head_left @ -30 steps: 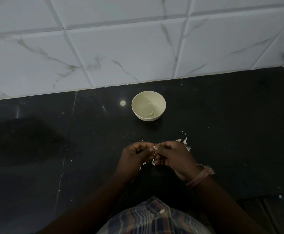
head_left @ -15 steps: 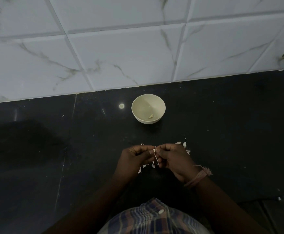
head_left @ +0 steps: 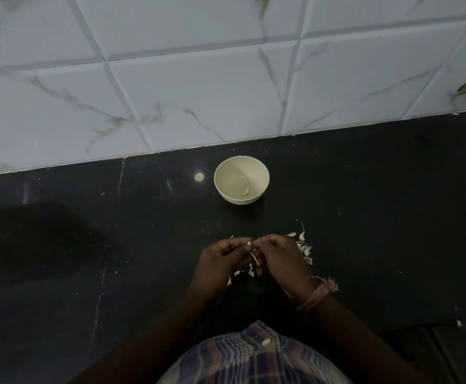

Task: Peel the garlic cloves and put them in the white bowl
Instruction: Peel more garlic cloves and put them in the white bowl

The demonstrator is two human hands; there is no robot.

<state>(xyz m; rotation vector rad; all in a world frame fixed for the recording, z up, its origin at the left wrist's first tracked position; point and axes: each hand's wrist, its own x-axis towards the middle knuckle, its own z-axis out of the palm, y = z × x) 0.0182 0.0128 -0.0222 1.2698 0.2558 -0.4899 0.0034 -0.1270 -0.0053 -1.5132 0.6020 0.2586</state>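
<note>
A garlic clove [head_left: 250, 243] is pinched mid-frame between the left hand [head_left: 222, 259] and right hand [head_left: 280, 256] so skin can be stripped off, with the white bowl [head_left: 241, 179] parked just above for drop-off.

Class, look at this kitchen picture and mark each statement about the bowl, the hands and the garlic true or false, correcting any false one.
1. The white bowl is empty. False: one small peeled garlic piece lies in it.
2. The left hand and right hand meet over the black counter, pinching a garlic clove between them. True.
3. The bowl stands between the hands and the tiled wall. True.
4. The loose garlic skins lie inside the bowl. False: they lie on the counter by the right hand.
5. A thread band is on the left wrist. False: it is on the right wrist.
</note>
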